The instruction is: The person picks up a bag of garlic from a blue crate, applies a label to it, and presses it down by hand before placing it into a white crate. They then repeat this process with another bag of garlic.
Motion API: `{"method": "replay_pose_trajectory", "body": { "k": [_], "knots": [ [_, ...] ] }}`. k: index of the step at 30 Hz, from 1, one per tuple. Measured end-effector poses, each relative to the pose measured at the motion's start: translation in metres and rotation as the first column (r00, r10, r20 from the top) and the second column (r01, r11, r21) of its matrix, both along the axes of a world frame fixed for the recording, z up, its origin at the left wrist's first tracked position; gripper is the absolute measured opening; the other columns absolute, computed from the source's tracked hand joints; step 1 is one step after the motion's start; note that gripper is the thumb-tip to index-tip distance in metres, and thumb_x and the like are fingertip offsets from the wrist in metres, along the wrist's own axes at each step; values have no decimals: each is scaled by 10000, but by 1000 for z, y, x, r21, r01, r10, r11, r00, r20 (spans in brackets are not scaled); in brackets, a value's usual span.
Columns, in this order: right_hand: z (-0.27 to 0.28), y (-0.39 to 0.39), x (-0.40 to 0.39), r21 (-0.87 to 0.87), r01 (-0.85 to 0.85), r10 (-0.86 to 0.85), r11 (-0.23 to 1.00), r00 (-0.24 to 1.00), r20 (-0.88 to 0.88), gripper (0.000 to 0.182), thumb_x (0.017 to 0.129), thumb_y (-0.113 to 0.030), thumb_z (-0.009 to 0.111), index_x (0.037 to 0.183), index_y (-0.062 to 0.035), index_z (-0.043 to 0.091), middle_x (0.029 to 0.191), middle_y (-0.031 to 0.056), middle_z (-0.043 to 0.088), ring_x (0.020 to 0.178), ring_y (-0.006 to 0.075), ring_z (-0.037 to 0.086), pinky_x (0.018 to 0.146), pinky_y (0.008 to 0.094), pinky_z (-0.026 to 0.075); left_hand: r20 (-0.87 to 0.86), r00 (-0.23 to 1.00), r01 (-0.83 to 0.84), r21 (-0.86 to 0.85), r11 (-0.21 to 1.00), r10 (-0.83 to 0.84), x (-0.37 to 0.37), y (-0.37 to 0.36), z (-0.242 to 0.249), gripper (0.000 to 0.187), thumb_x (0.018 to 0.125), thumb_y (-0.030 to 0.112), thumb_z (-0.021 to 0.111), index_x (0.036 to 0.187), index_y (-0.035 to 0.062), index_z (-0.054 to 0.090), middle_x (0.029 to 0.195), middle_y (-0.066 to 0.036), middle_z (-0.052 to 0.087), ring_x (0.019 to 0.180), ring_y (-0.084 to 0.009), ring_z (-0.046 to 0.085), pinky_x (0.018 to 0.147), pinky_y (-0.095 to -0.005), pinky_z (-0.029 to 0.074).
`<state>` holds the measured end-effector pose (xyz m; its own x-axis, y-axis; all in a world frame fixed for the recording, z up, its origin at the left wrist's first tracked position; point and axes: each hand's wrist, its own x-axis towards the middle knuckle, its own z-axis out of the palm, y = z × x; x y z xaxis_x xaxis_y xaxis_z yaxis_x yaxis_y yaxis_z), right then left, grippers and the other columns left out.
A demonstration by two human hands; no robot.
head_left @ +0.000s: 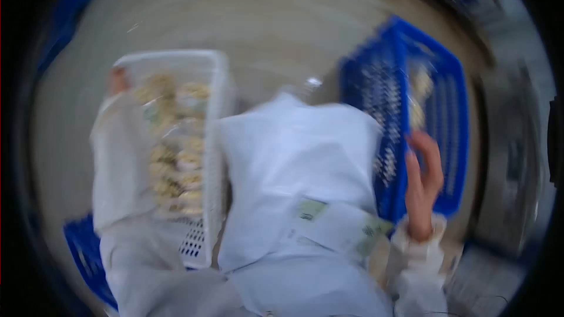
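Observation:
My left hand (119, 80) is at the far left corner of a white plastic basket (216, 94), its fingers closed on the rim and mostly hidden by blur and the sleeve. Several clear packs of pale yellow, lumpy pieces (167, 155) lie in that basket. On the right, my right hand (423, 179) has its fingers bent over the near rim of a blue plastic basket (398, 76), which looks tilted. Inside the blue basket shows a pack with pale yellow contents (419, 94), partly hidden by the rim.
White cloth (294, 147) spreads between the two baskets. Flat packaging with green print (338, 223) lies on it. Another blue basket (91, 258) is partly hidden at lower left. Grey metal equipment (508, 164) stands along the right. The floor (252, 17) stretches ahead.

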<state>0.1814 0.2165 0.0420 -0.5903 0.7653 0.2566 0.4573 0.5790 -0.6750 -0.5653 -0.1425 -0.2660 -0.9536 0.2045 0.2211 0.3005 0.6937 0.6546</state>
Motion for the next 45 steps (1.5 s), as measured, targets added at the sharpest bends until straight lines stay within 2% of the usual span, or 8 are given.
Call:
{"method": "replay_pose_trajectory", "body": {
  "k": [8, 14, 16, 19, 22, 29, 42, 45],
  "knots": [
    [-37, 147, 113, -235, 396, -442, 888, 876, -195, 257, 926, -172, 641, 1074, 35, 677, 919, 72, 700, 868, 139, 660, 805, 267, 491, -57, 990, 64, -627, 776, -128, -6, 26, 29, 311, 922, 235, 629, 1134, 13, 679, 1119, -182, 693, 1037, -337, 656, 912, -412, 500],
    [-229, 248, 259, -321, 690, -493, 648, 702, 514, 242, 887, -244, 642, 881, -10, 702, 816, 112, 709, 680, 186, 676, 560, 359, 494, -304, 935, -17, -555, 831, -184, 35, 20, 55, 425, 925, 206, 643, 1292, 5, 571, 1311, -217, 565, 1238, -363, 523, 1056, -409, 398],
    [-274, 251, 284, 144, 434, -335, 889, 403, 851, 406, 828, -392, 672, 878, 8, 719, 937, 237, 703, 842, 336, 695, 733, 455, 534, -283, 936, 64, -452, 890, -210, 83, 18, 78, 459, 919, 202, 660, 1315, -3, 552, 1338, -214, 547, 1246, -354, 516, 1072, -413, 381],
    [-349, 246, 312, -58, 820, -444, 570, 366, 818, 639, 763, -503, 701, 1091, 45, 677, 1084, 298, 661, 1032, 427, 642, 923, 488, 503, -213, 938, 170, -404, 899, -273, 168, 6, 112, 426, 951, 158, 619, 1333, -10, 531, 1360, -202, 524, 1257, -320, 511, 1073, -405, 382],
    [-365, 232, 284, -25, 807, -456, 590, 358, 815, 788, 758, -481, 750, 1301, 48, 536, 1319, 275, 550, 1157, 416, 577, 975, 466, 481, -38, 972, 224, -118, 967, -230, 233, -11, 126, 399, 976, 114, 572, 1346, -22, 511, 1355, -202, 518, 1269, -298, 500, 1054, -394, 402],
    [-425, 276, 285, -1, 701, -188, 713, 193, 963, 1060, 726, -581, 766, 1487, -2, 308, 1525, 191, 359, 1449, 298, 286, 1176, 393, 270, 100, 995, 34, -244, 969, -9, 277, -50, 141, 438, 977, 125, 566, 1377, -32, 482, 1366, -185, 539, 1255, -272, 521, 1064, -380, 400],
    [-409, 273, 319, -37, 675, -222, 736, 293, 930, 610, 628, -362, 790, 1104, -7, 652, 1100, 252, 676, 1027, 384, 657, 908, 447, 500, 1, 999, -34, -67, 997, 34, 329, 30, 167, 359, 930, 125, 629, 1251, -29, 578, 1194, -133, 629, 1112, -216, 597, 942, -329, 480],
    [-398, 286, 338, -305, 100, 279, 947, 215, 936, 442, 709, -346, 706, 1077, -102, 703, 951, 225, 707, 909, 331, 692, 833, 465, 509, 47, 999, -8, 99, 995, 4, 339, 59, 179, 358, 934, 125, 629, 1252, -30, 576, 1176, -116, 629, 1094, -186, 596, 898, -301, 498]
  ]
}}
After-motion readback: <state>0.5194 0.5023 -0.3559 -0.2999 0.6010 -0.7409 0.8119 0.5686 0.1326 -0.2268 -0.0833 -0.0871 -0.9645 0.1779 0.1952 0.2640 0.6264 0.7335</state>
